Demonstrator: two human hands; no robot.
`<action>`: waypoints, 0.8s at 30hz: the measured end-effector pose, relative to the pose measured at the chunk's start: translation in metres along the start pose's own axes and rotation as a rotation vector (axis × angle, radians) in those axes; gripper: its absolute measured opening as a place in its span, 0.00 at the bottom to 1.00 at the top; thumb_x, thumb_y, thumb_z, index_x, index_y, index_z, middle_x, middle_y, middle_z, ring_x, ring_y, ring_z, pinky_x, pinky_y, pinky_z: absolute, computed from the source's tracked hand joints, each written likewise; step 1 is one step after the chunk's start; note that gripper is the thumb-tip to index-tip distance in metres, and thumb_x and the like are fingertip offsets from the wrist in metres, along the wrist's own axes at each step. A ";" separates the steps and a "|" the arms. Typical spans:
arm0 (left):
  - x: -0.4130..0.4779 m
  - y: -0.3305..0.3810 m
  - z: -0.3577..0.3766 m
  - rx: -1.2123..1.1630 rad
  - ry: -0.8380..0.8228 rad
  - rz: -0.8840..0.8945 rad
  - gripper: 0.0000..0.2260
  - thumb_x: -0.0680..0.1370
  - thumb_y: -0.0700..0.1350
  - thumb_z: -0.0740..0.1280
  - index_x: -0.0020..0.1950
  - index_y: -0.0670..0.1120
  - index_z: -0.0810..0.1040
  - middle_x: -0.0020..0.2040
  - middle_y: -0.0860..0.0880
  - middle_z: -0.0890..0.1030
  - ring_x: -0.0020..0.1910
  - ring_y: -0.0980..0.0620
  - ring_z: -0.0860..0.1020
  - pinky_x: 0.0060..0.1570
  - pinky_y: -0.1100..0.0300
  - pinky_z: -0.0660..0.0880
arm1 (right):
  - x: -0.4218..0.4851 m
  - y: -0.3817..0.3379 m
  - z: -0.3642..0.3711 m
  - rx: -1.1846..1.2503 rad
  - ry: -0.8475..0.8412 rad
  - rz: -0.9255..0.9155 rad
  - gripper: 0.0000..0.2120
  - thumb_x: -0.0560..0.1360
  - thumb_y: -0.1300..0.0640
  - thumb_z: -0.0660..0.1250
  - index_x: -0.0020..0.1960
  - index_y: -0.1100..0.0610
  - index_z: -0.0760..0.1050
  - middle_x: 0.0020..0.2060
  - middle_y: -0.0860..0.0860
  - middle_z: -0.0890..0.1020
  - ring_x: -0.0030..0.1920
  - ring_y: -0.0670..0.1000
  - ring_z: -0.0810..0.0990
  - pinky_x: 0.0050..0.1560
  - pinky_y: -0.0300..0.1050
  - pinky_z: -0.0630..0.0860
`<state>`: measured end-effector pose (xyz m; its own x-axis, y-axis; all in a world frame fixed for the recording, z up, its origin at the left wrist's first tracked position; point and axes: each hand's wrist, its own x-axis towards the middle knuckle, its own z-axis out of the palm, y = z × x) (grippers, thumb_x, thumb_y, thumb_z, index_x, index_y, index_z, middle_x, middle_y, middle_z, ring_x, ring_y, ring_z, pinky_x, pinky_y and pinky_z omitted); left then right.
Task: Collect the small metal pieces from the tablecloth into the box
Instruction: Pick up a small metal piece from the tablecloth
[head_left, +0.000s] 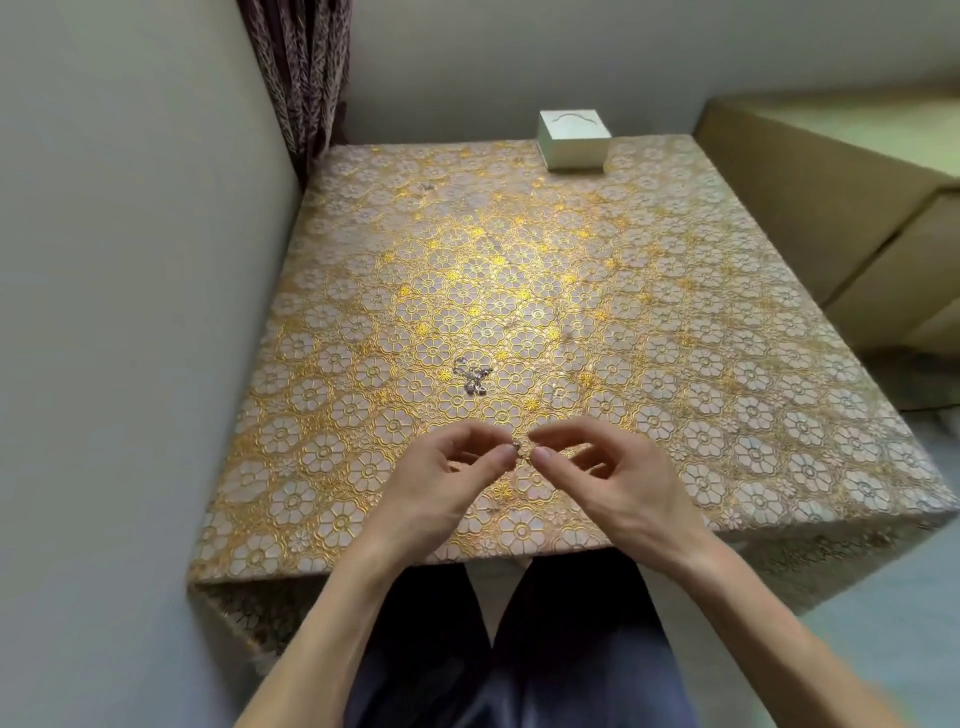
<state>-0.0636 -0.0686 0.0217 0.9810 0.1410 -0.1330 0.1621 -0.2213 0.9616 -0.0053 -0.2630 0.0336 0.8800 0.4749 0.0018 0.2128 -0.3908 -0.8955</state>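
Small metal pieces: a cluster lies on the tablecloth just beyond my hands. My left hand and right hand pinch one piece between their fingertips; I would settle it in one grip before reaching the far box.

I sit at home, in what looks like the corner of a living room. A gold flowered tablecloth fills the middle of the frame, pushed up against plain painted walls. A dark patterned curtain hangs at the upper left, and a tan upholstered sofa runs along the right edge.
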 end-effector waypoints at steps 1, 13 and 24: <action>0.002 0.002 0.001 0.024 -0.018 0.013 0.04 0.77 0.49 0.72 0.50 0.53 0.84 0.45 0.54 0.86 0.47 0.55 0.83 0.55 0.51 0.79 | 0.003 -0.003 -0.003 0.015 -0.018 -0.009 0.09 0.75 0.47 0.73 0.55 0.45 0.83 0.45 0.39 0.86 0.42 0.44 0.85 0.43 0.39 0.80; 0.018 0.012 0.016 -0.035 -0.045 0.074 0.13 0.71 0.50 0.78 0.50 0.48 0.80 0.44 0.49 0.86 0.44 0.53 0.85 0.46 0.58 0.81 | 0.011 -0.006 -0.035 -0.044 -0.183 -0.007 0.07 0.76 0.54 0.74 0.54 0.48 0.83 0.42 0.49 0.86 0.42 0.50 0.85 0.45 0.53 0.82; 0.019 0.010 0.048 -0.229 -0.239 0.013 0.14 0.83 0.53 0.61 0.50 0.46 0.83 0.42 0.51 0.85 0.45 0.58 0.82 0.51 0.67 0.75 | 0.008 -0.012 -0.045 0.042 -0.031 0.007 0.02 0.77 0.59 0.72 0.49 0.53 0.82 0.41 0.50 0.87 0.42 0.49 0.86 0.46 0.48 0.82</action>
<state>-0.0382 -0.1143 0.0169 0.9845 -0.0967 -0.1466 0.1478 0.0052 0.9890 0.0182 -0.2900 0.0647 0.8677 0.4967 -0.0172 0.1884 -0.3609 -0.9134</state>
